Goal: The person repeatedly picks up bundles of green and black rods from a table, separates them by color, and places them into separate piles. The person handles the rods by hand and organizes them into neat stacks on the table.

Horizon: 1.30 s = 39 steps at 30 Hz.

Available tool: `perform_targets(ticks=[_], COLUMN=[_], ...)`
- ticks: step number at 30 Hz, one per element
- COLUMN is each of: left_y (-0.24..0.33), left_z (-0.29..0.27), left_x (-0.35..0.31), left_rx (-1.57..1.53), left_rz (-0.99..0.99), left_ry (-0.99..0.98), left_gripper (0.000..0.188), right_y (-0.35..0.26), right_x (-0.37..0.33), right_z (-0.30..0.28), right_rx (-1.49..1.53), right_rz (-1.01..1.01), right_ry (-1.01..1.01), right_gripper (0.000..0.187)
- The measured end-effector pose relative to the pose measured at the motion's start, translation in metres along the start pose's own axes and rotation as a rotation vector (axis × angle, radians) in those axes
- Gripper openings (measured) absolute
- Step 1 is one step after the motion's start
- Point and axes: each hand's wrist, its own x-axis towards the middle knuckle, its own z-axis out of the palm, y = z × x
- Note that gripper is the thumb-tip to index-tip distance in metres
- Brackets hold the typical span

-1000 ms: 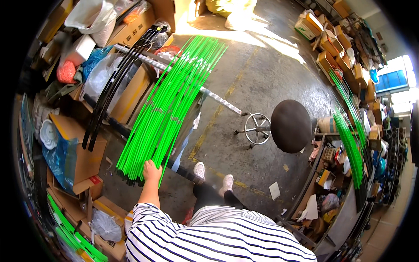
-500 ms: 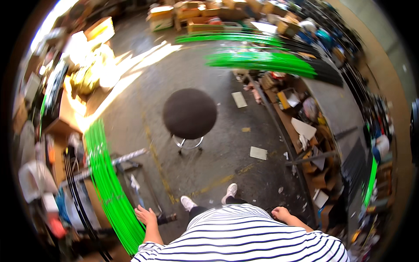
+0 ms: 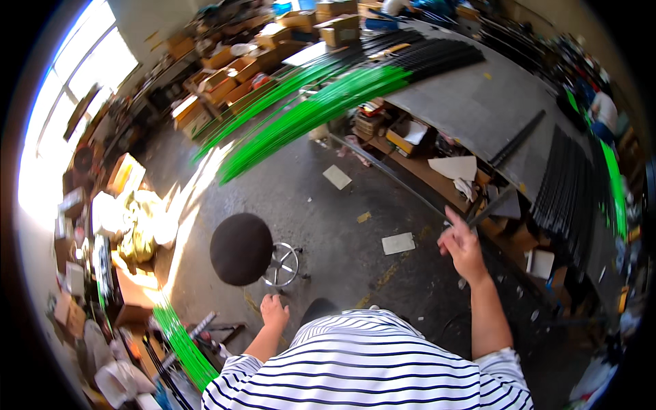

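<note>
My right hand (image 3: pixel 462 247) is stretched forward over the near edge of the grey workbench (image 3: pixel 471 102), its fingers apart and nothing in them. Lower and further left, my left hand (image 3: pixel 275 314) hangs in front of my body with loosely bent fingers, and no object shows in it. Closest to that hand is a round dark stool (image 3: pixel 241 249) on a chrome wheeled base. A large bundle of thin green rods (image 3: pixel 307 123) with black ends lies across the bench's far left corner, the green ends jutting past the edge.
Another green rod bundle (image 3: pixel 183 345) rests on a stand at lower left. Black rods (image 3: pixel 567 191) cover the bench's right part. Under the bench is a shelf with boxes and scraps. Cardboard boxes (image 3: pixel 246 72) crowd the back. Paper pieces (image 3: pixel 398 243) lie on the floor.
My view has turned to the right, toward the bench. My right hand has risen from my side and reaches forward. My left hand has moved away from the lower-left green rods.
</note>
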Motion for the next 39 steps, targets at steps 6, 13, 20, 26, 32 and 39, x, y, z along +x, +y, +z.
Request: perform_targets(ticks=[6,13,20,26,32,39], left_y=[-0.001,0.003,0.108,0.172,0.252,0.363], left_z=[-0.002,0.038,0.060,0.089,0.070,0.049], left_x=[0.037,0.141,0.324,0.404,0.390,0.373], left_rx=[0.111,0.135,0.100,-0.195,-0.052,-0.025], left_rz=[-0.126,-0.066,0.167,0.081,0.141,0.025], left_ry=[-0.309,-0.729,-0.723,-0.556,-0.683,-0.727], left_gripper=[0.046,0.041,0.040,0.037,0.033,0.034], right_y=[-0.197,-0.202,-0.183,-0.013,0.279,0.381], right_x=[0.075,0.122,0.157,0.220,0.179,0.254], right_z=[-0.054,-0.081,-0.117,-0.128,-0.140,-0.223], right_rx=[0.036,-0.475,-0.723,-0.885,-0.890,-0.892], right_rz=[-0.805,-0.956,-1.177,-0.295,0.495,0.544], right_ry=[-0.156,0.125,0.466,0.526,0.292,0.514], right_gripper=[0.015,0.009,0.010,0.018,0.021,0.035])
